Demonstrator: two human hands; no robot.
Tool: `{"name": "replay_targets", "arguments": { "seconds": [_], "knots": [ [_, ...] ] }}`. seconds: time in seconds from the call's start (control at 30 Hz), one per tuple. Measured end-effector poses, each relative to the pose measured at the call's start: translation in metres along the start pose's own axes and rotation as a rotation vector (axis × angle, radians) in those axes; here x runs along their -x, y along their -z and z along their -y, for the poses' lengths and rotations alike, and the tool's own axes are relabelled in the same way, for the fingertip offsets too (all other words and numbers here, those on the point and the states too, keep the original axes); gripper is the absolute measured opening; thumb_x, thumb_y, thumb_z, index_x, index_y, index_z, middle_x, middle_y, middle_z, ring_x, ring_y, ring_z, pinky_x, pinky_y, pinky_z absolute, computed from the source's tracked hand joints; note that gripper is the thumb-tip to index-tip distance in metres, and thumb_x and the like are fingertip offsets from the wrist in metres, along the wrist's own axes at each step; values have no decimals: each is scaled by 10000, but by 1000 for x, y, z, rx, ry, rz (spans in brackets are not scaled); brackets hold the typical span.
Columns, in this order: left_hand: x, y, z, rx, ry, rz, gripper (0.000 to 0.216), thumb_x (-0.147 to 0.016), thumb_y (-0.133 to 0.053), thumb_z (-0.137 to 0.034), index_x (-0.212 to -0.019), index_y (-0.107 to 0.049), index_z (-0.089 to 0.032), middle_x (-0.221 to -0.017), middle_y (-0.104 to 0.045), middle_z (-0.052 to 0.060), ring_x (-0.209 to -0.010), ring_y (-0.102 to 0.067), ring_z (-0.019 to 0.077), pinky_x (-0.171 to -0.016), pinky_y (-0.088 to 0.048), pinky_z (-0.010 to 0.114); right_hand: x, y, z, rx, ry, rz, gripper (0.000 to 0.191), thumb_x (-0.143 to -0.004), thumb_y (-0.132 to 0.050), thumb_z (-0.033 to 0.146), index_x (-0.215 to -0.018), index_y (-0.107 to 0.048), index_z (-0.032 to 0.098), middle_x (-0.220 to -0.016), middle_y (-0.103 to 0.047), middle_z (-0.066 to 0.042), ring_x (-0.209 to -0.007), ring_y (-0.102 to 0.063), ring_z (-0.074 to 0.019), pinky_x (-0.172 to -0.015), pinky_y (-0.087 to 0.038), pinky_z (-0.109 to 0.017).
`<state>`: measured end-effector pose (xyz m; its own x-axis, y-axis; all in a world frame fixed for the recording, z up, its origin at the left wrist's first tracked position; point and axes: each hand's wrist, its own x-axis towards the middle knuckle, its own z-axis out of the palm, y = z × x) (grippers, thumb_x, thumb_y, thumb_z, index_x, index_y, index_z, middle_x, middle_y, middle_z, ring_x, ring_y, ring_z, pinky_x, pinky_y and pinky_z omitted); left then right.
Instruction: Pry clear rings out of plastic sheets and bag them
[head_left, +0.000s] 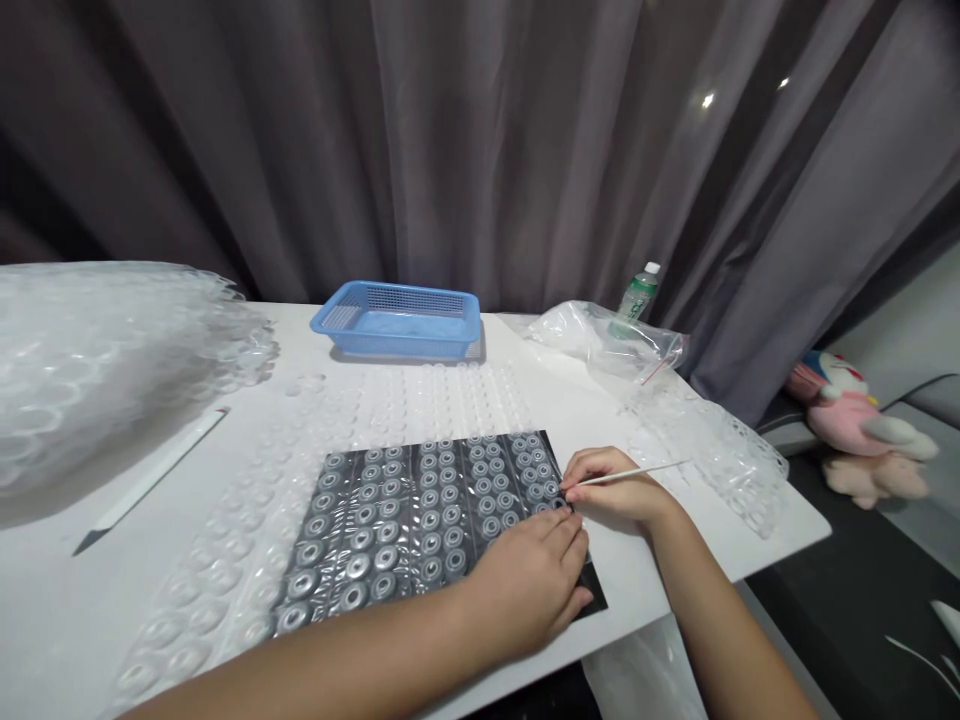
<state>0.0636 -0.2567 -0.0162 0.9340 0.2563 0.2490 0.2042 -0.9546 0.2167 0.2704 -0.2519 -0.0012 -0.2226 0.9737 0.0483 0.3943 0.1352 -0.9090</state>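
A black sheet (411,500) lies near the table's front edge, carrying rows of round grey bearing-like rings under clear plastic. My left hand (529,570) rests across its right part, fingers stretched out flat and covering some of the rings. Just beyond those fingertips, at the sheet's right edge, my right hand (611,485) is closed in a pinch on a thin white stick (637,473). One end of the stick is at the fingertips by the sheet, and the other points out to the right.
Clear bubbled plastic sheets (225,560) spread left of and behind the black sheet. A large pile of bubbled plastic (112,370), a white-handled knife (154,480), a blue basket (405,345), a plastic bag (577,330) and a bottle (637,298) lie around. Plush toys (847,420) sit off the table.
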Motion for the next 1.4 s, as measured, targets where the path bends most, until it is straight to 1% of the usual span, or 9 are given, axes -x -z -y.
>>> {"name": "replay_targets", "arguments": {
  "seconds": [0.3,0.7,0.8,0.87,1.0,1.07,1.2,1.3,1.4],
  "knots": [
    [0,1,0,1,8,15,505,-906,-401,-415,-1273,-495,-81,-1322,-525,156,-1227,-481,280,-1039,-402,403,1,-2,-1,57,-9,-14,86,-737,-682,242,-748,-701,159,-800,-660,-43,-741,-630,-134,-669,-486,-234],
    [-1,2,-1,-4,0,31,485,-903,-405,-388,-1248,-506,-62,-1281,-551,173,-1198,-510,280,-1039,-413,385,7,-8,19,369,63,-42,181,-869,-520,251,-939,-683,216,-936,-682,-30,-886,-625,-147,-811,-475,-266],
    [-1,3,0,13,-19,32,459,-901,-424,-358,-1239,-512,-60,-1281,-547,186,-1201,-509,276,-1031,-421,380,7,-5,16,417,76,-143,212,-900,-462,270,-946,-661,212,-936,-675,-38,-876,-622,-149,-799,-479,-273],
    [-1,4,1,46,-23,30,442,-901,-426,-339,-1242,-513,-72,-1284,-546,183,-1201,-511,264,-1025,-426,376,7,2,10,463,68,-301,232,-904,-447,290,-953,-657,204,-954,-672,-58,-903,-618,-167,-832,-477,-306],
    [-1,6,4,85,-37,21,435,-889,-438,-328,-1240,-517,-84,-1281,-555,158,-1195,-515,254,-1043,-410,362,6,14,-3,498,24,-515,208,-823,-564,362,-851,-689,198,-1269,-549,-107,-1138,-525,-252,-986,-403,-430],
    [-1,5,4,80,-41,6,430,-881,-450,-331,-1228,-525,-89,-1272,-561,151,-1184,-520,257,-1038,-411,366,5,11,-5,327,-3,-442,210,-790,-605,380,-821,-694,193,-1273,-543,-110,-1114,-545,-250,-951,-435,-421],
    [0,8,2,38,-35,5,397,-884,-451,-340,-1209,-528,-127,-1265,-560,130,-1161,-524,255,-1035,-394,407,-1,-6,-4,-39,-55,-197,240,-759,-662,370,-903,-686,180,-984,-676,-84,-929,-631,-194,-816,-501,-328],
    [1,14,0,-2,7,16,470,-887,-444,-410,-1291,-462,-171,-1334,-506,110,-1220,-467,264,-1063,-340,445,-4,-12,-5,-27,-105,-110,245,-757,-666,354,-926,-685,176,-930,-692,-71,-853,-642,-176,-759,-507,-302],
    [1,18,1,-75,209,46,670,-877,-371,-556,-1380,-376,-114,-1404,-428,166,-1282,-392,329,-1055,-319,491,-4,-10,-9,30,-74,-118,214,-781,-637,359,-872,-680,169,-914,-691,-71,-850,-636,-176,-766,-502,-305]
  ]
}}
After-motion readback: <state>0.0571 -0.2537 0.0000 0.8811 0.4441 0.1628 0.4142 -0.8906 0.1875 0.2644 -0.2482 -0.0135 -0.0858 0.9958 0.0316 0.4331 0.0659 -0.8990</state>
